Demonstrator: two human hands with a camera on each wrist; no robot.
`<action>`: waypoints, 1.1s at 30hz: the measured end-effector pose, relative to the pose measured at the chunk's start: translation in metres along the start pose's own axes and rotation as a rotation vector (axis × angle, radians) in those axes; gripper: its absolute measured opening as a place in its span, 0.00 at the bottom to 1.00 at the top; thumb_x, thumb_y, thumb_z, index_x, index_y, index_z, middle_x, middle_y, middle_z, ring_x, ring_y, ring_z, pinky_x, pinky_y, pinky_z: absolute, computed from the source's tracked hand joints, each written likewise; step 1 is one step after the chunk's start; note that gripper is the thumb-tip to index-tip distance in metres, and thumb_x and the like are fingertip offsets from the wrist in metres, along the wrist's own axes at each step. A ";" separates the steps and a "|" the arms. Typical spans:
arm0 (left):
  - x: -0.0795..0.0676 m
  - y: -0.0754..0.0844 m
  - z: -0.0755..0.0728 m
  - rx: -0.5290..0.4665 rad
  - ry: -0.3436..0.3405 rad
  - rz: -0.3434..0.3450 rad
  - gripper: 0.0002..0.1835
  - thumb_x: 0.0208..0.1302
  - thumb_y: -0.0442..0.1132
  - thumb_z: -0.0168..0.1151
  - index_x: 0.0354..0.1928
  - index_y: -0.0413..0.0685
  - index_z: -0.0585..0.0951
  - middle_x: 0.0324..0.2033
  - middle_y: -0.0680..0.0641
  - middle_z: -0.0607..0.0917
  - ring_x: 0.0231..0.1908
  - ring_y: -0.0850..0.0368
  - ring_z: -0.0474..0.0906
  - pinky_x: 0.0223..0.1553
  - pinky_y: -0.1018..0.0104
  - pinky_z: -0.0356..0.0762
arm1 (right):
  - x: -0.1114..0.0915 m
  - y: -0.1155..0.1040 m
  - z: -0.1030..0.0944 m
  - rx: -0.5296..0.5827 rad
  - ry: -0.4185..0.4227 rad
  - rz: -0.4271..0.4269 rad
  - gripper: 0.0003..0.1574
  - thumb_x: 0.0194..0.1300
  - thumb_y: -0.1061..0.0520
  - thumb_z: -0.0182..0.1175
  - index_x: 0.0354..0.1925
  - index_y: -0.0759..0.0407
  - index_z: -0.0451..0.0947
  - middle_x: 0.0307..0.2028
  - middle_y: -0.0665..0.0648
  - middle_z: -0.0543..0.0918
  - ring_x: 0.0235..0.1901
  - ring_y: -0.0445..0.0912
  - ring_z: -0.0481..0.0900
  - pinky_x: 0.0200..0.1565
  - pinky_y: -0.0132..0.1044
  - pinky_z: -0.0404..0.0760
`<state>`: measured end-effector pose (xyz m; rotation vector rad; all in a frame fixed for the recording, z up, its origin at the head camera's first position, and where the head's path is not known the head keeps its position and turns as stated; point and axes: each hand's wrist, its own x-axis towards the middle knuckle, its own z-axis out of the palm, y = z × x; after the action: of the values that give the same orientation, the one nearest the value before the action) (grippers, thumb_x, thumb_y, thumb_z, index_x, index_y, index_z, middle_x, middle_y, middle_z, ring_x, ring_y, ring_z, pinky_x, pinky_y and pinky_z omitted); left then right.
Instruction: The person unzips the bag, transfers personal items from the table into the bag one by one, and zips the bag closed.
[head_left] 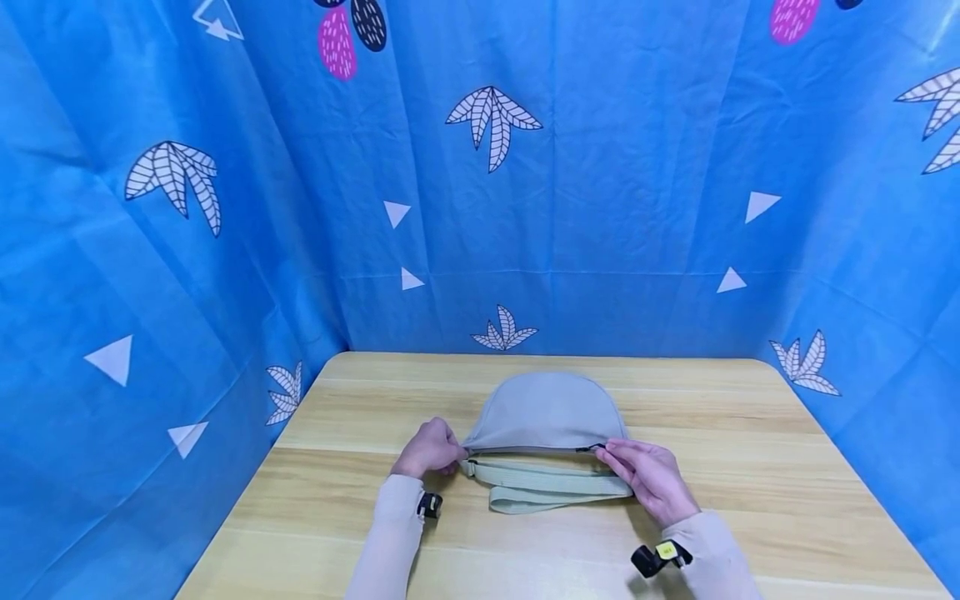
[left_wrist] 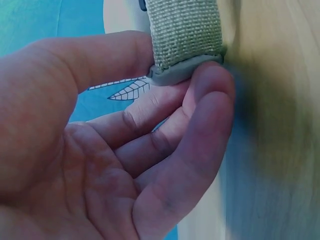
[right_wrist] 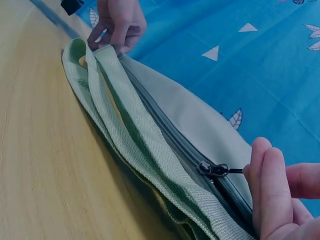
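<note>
A grey-green half-moon waist bag (head_left: 551, 408) lies on the table, its curved side toward the back wall. Along its straight front edge runs a zipper (right_wrist: 165, 127) with a black slider and a cord pull. My right hand (head_left: 651, 477) pinches that zipper pull (right_wrist: 235, 171) near the bag's right end. At the left corner my left hand (head_left: 432, 450) grips the bag's end, where the webbing strap (left_wrist: 185, 30) meets a tab (left_wrist: 172, 75). The pale green strap (head_left: 540, 492) lies folded in front of the bag, between both hands.
The bag rests on a light wood table (head_left: 315, 533). Blue patterned cloth (head_left: 630, 208) hangs behind and on both sides. Each wrist wears a small black camera mount, the right one (head_left: 660, 557) bearing a yellow tag.
</note>
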<state>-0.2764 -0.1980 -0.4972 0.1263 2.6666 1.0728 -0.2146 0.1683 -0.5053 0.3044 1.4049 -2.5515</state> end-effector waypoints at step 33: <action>0.000 -0.012 -0.011 0.004 0.021 -0.043 0.12 0.60 0.35 0.72 0.20 0.40 0.84 0.19 0.45 0.87 0.22 0.55 0.82 0.32 0.67 0.80 | 0.004 -0.017 -0.023 0.032 0.023 0.029 0.14 0.72 0.74 0.54 0.41 0.64 0.85 0.40 0.59 0.90 0.45 0.45 0.91 0.58 0.29 0.83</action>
<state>-0.2794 -0.2137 -0.4976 0.0588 2.6781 1.0613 -0.2216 0.1965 -0.5043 0.3580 1.3580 -2.5576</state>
